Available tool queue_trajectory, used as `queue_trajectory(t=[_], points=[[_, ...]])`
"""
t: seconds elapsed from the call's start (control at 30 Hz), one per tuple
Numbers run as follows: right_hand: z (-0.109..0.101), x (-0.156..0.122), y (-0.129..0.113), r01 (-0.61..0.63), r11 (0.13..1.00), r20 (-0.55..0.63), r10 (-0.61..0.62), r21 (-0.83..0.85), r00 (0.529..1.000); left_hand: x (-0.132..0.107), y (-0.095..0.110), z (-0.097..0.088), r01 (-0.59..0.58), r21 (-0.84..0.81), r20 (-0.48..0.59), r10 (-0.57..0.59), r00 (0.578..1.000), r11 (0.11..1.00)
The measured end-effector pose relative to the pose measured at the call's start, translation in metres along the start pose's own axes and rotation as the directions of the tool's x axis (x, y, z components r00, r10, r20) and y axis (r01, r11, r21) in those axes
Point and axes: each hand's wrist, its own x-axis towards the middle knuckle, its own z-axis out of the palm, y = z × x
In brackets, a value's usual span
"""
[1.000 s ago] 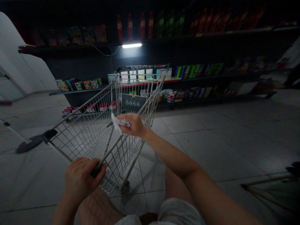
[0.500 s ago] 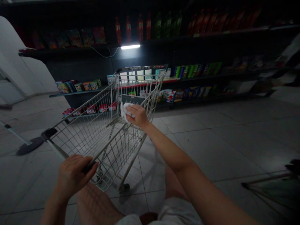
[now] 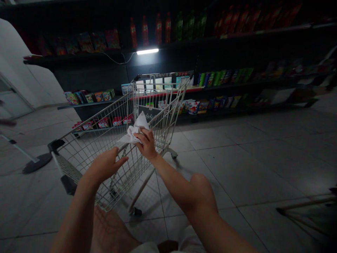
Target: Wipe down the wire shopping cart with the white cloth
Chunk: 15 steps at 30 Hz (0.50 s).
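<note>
A white crumpled cloth (image 3: 136, 130) is bunched in my right hand (image 3: 146, 143), which pinches it above the middle of a wire shopping cart (image 3: 158, 121). My left hand (image 3: 104, 166) hangs in the air over the cart's near rim, its fingers spread and holding nothing. It is close to the cloth but does not visibly touch it. The cart's black handle grip (image 3: 67, 184) sits lower left, with no hand on it. The cart's basket looks empty through the wires.
Dark store shelves (image 3: 168, 92) with boxes, packets and red and green bottles line the back behind the cart. A flat mop head (image 3: 37, 163) lies on the tiled floor (image 3: 237, 175) at left. A metal frame (image 3: 305, 207) intrudes at lower right.
My left hand has let go of the cart handle and risen toward the cloth. The cloth now shows larger, and my right hand has moved down and nearer. The cart has swung slightly.
</note>
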Motion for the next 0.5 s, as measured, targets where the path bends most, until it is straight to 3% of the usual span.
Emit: queue_trajectory(t=[0.17, 0.27, 0.4, 0.5], points=[[0.012, -0.072, 0.003, -0.099, 0.993, -0.021, 0.1, 0.059, 0.995, 0.006, -0.006, 0.003, 0.011, -0.023, 0.015, -0.011, 1.0, 1.0], [0.01, -0.092, 0.001, -0.109, 0.984, -0.051, 0.117, 0.143, 0.992, 0.005, -0.013, 0.004, 0.011, -0.022, 0.002, -0.011, 1.0, 1.0], [-0.001, -0.049, 0.004, -0.193, 0.964, -0.12, 0.216, 0.181, 0.969, 0.007, -0.015, 0.006, 0.008, 0.028, -0.017, -0.007, 1.0, 1.0], [0.003, -0.013, 0.008, -0.216, 0.959, -0.103, 0.237, 0.182, 0.966, 0.008, -0.014, 0.006, -0.002, 0.047, -0.037, 0.004, 0.999, 0.999]])
